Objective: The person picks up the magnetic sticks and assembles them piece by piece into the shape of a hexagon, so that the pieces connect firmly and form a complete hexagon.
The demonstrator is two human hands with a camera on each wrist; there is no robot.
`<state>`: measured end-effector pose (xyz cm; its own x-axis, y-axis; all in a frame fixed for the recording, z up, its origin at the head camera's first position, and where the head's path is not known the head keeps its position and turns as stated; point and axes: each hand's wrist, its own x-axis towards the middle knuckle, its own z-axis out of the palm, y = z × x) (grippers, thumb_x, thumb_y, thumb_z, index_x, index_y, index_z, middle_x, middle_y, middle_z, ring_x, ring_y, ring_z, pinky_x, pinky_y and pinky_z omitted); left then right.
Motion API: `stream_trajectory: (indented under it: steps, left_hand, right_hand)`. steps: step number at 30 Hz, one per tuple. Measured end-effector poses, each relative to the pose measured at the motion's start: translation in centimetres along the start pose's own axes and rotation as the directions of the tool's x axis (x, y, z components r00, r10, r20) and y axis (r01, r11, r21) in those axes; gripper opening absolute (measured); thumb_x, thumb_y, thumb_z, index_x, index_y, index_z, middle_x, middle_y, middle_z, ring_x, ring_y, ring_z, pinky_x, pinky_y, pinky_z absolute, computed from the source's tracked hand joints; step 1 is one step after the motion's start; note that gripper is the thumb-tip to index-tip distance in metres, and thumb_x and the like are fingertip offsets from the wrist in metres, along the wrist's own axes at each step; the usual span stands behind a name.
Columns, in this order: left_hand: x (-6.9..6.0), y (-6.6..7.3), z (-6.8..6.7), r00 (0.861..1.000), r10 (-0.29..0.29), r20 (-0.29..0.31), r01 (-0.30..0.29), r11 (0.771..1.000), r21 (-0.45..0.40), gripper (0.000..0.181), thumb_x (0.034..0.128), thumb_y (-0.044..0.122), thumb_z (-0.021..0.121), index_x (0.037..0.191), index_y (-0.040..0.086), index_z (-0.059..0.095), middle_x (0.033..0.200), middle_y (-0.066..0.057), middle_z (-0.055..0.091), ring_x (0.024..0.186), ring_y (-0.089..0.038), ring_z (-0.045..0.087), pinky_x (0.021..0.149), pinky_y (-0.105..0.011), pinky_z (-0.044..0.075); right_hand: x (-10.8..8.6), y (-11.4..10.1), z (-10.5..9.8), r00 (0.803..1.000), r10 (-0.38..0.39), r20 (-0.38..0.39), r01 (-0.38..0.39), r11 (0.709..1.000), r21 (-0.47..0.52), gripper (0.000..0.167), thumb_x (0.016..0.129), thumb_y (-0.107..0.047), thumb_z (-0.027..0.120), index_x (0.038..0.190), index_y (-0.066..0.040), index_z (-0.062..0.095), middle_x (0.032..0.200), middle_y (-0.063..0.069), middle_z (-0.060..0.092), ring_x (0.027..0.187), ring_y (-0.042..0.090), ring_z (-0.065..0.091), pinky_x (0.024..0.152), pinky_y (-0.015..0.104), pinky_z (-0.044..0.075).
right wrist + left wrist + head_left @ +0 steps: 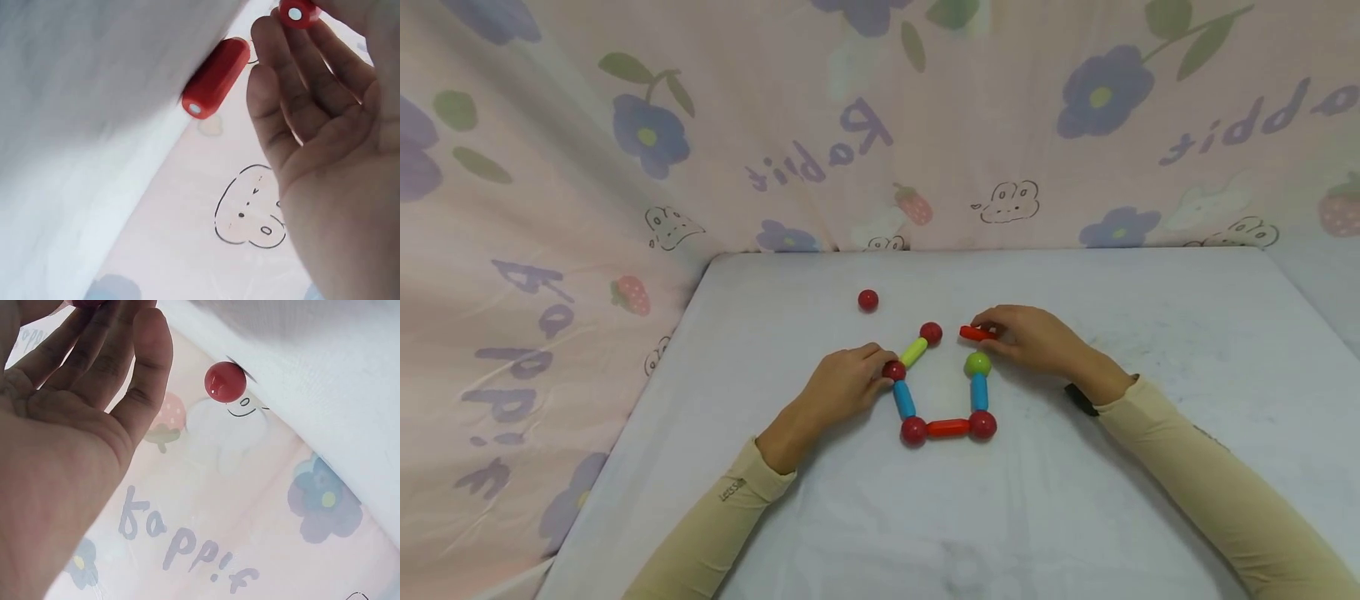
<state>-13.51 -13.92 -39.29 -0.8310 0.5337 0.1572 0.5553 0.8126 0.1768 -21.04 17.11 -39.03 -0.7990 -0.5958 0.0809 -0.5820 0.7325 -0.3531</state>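
Note:
Near the middle of the table in the head view, colored rods and balls form a chain with a gap on its far side. My left hand (850, 382) pinches its left red ball (894, 371). From that ball, a yellow-green rod (913, 353) leads to a far red ball (931, 334). A blue rod (905, 400), a red rod (948, 428) and another blue rod (979, 392) continue round to a green ball (978, 364). Between thumb and fingers, my right hand (1030, 340) holds a separate red rod (976, 333), its magnetic end visible in the right wrist view.
Farther back lies a loose red ball (868, 301). The right wrist view also has another loose red rod (217, 78) lying beside the fingers. A patterned curtain (955, 125) stands behind the white table (775, 283) and along its left side.

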Motion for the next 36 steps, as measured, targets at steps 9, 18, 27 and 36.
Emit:
stream_trajectory:
  steps: [9, 18, 27, 36]
  left_hand:
    - [0.2, 0.4, -0.1, 1.0, -0.013, 0.026, 0.013, 1.0, 0.005, 0.038, 0.091, 0.028, 0.073, 0.126, 0.015, 0.066, 0.109, 0.0, 0.07, 0.086, -0.012, 0.066, 0.081, -0.027, 0.058]
    - [0.3, 0.4, -0.6, 1.0, -0.014, 0.027, 0.013, 1.0, 0.015, 0.038, 0.0907, 0.027, 0.074, 0.126, 0.014, 0.066, 0.107, 0.0, 0.07, 0.084, -0.012, 0.064, 0.081, -0.027, 0.058]
    - [0.2, 0.2, -0.4, 1.0, -0.016, 0.023, 0.016, 1.0, 0.023, 0.038, 0.0905, 0.029, 0.074, 0.125, 0.015, 0.066, 0.106, 0.0, 0.07, 0.083, -0.011, 0.064, 0.08, -0.027, 0.057]
    - [0.1, 0.4, -0.2, 0.999, -0.021, 0.026, 0.021, 1.0, -0.006, 0.039, 0.0898, 0.03, 0.074, 0.125, 0.015, 0.066, 0.106, 0.0, 0.07, 0.084, -0.011, 0.064, 0.081, -0.027, 0.058]
  right_hand:
    - [0.3, -0.5, 0.2, 0.999, 0.028, 0.014, -0.029, 0.999, 0.017, 0.038, 0.089, -0.022, 0.075, 0.125, -0.013, 0.066, 0.111, 0.004, 0.072, 0.097, 0.02, 0.066, 0.088, 0.043, 0.058]
    - [0.5, -0.9, 0.1, 1.0, 0.03, -0.004, -0.03, 0.999, 0.024, 0.04, 0.089, -0.025, 0.075, 0.127, -0.015, 0.066, 0.111, 0.002, 0.072, 0.096, 0.018, 0.065, 0.087, 0.041, 0.058]
    - [0.7, -1.1, 0.1, 0.999, 0.044, 0.013, -0.044, 0.999, 0.027, 0.039, 0.09, -0.024, 0.075, 0.127, -0.015, 0.065, 0.11, 0.002, 0.072, 0.095, 0.018, 0.065, 0.086, 0.04, 0.058]
    - [1.0, -1.2, 0.5, 0.999, 0.027, 0.02, -0.028, 0.999, 0.03, 0.039, 0.09, -0.025, 0.075, 0.127, -0.016, 0.065, 0.111, 0.001, 0.072, 0.094, 0.017, 0.064, 0.085, 0.038, 0.057]
